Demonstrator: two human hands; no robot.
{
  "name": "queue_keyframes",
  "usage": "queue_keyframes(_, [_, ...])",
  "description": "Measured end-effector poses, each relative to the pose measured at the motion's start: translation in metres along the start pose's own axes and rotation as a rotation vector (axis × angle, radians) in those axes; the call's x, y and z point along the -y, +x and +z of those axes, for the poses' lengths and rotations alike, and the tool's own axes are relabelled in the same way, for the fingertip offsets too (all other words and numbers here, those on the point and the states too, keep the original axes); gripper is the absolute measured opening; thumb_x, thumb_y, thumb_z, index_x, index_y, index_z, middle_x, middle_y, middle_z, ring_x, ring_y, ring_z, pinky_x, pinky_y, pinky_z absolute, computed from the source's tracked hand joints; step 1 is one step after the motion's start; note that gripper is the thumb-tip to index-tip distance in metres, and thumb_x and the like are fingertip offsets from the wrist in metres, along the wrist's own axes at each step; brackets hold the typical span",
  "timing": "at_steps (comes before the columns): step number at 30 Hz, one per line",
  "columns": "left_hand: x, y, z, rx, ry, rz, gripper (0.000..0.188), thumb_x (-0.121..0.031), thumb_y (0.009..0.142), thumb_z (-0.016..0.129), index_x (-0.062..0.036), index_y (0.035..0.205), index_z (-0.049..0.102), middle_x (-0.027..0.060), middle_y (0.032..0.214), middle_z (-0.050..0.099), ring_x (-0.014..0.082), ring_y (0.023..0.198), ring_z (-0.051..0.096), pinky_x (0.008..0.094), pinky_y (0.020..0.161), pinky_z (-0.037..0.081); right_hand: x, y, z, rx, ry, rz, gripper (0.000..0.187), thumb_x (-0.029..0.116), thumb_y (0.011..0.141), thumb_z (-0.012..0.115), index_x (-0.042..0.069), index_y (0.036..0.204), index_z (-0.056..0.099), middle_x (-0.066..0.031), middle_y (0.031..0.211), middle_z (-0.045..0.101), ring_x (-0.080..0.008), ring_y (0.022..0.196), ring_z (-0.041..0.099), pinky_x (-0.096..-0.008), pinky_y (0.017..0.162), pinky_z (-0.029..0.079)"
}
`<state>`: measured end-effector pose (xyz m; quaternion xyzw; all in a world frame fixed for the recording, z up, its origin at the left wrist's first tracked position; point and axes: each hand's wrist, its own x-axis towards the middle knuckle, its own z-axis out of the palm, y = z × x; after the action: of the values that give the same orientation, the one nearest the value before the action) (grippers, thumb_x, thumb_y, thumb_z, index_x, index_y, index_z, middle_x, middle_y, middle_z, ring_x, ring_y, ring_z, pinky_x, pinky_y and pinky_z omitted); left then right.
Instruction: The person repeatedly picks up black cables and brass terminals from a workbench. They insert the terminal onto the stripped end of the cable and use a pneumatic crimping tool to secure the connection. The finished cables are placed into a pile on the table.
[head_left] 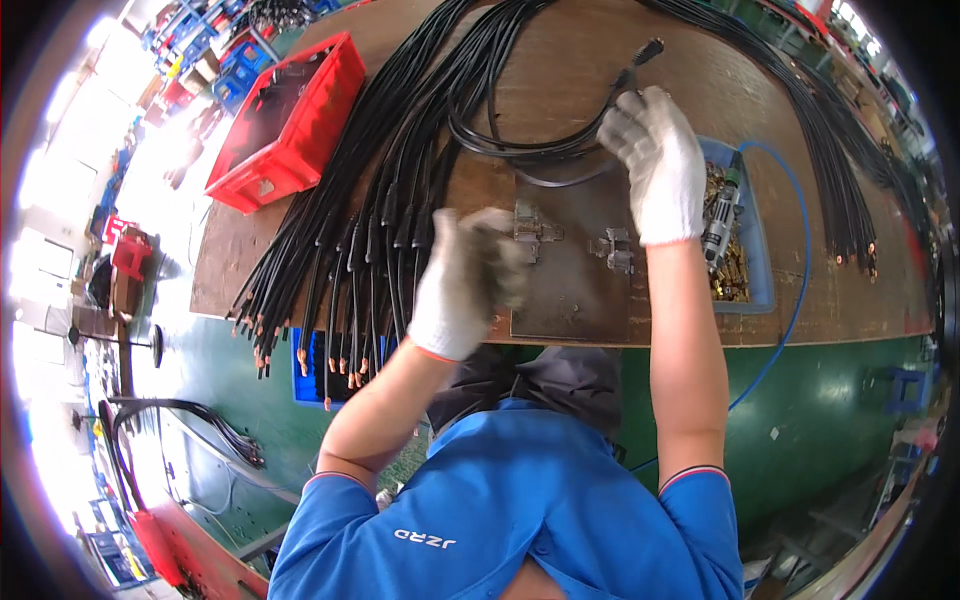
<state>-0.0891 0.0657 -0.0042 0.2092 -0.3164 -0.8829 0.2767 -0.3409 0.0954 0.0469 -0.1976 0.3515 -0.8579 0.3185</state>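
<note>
My right hand (655, 165), in a white glove, is at a looped black cable (545, 148) above the table, its fingers bent around the cable near a black connector (650, 50). The low part of that loop is smeared by motion. My left hand (465, 280), also gloved, hovers over the near table edge beside the bundle of cable ends. Its fingers are blurred, so whatever they hold cannot be made out. Between my hands lies a dark plate (570, 295) carrying two small clamp-like fixtures, a left one (537, 230) and a right one (613, 250).
A thick bundle of black cables (400, 150) with copper ends crosses the table's left side, overhanging its edge. Beyond stands a red bin (290, 120). At right, a blue tray (762, 270) holds brass parts and a pneumatic tool (722, 215) with a blue hose (808, 240). More cables (830, 150) lie far right.
</note>
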Motion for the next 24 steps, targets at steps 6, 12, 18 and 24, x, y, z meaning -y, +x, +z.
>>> queue_keyframes(6, [-0.084, -0.038, -0.068, -0.393, 0.122, 0.497, 0.049, -0.057, 0.113, 0.050, -0.0115, 0.119, 0.067, 0.0005, 0.082, 0.061, 0.0134, 0.066, 0.054, 0.0286, 0.058, 0.040, -0.076, -0.117, -0.011, 0.461, -0.732, 0.300, 0.023, 0.023, 0.103, 0.073, 0.001, 0.110, 0.077, -0.0096, 0.095, 0.079, -0.0173, 0.077, 0.072, -0.0319, 0.071, 0.057])
queue_keyframes(12, [-0.068, -0.071, -0.097, -0.581, 0.475, 0.569, 0.031, -0.031, 0.114, 0.057, -0.0024, 0.120, 0.068, 0.0039, 0.086, 0.067, 0.0113, 0.066, 0.061, 0.0266, 0.056, 0.048, -0.115, -0.194, 0.024, 1.023, -1.396, 0.473, 0.056, 0.062, 0.101, 0.058, 0.012, 0.103, 0.083, -0.0203, 0.095, 0.079, -0.0398, 0.094, 0.077, -0.0478, 0.085, 0.061])
queue_keyframes(18, [-0.044, -0.064, -0.085, -0.537, 0.639, 0.487, 0.024, -0.020, 0.113, 0.058, 0.0003, 0.120, 0.068, 0.0025, 0.086, 0.066, 0.0075, 0.068, 0.058, 0.0244, 0.059, 0.047, -0.142, -0.209, 0.056, 1.032, -1.526, 0.454, 0.073, 0.073, 0.094, 0.063, 0.000, 0.093, 0.077, -0.0216, 0.082, 0.078, -0.0398, 0.082, 0.079, -0.0512, 0.077, 0.062])
queue_keyframes(24, [-0.041, -0.061, -0.079, -0.316, 1.203, 0.477, 0.019, -0.015, 0.105, 0.067, -0.0010, 0.116, 0.073, 0.0084, 0.091, 0.072, 0.0148, 0.080, 0.069, 0.0316, 0.073, 0.056, -0.161, -0.219, 0.051, 0.916, -1.460, 0.439, 0.047, 0.046, 0.094, 0.065, 0.001, 0.097, 0.075, -0.0218, 0.084, 0.078, -0.0411, 0.084, 0.078, -0.0528, 0.080, 0.061])
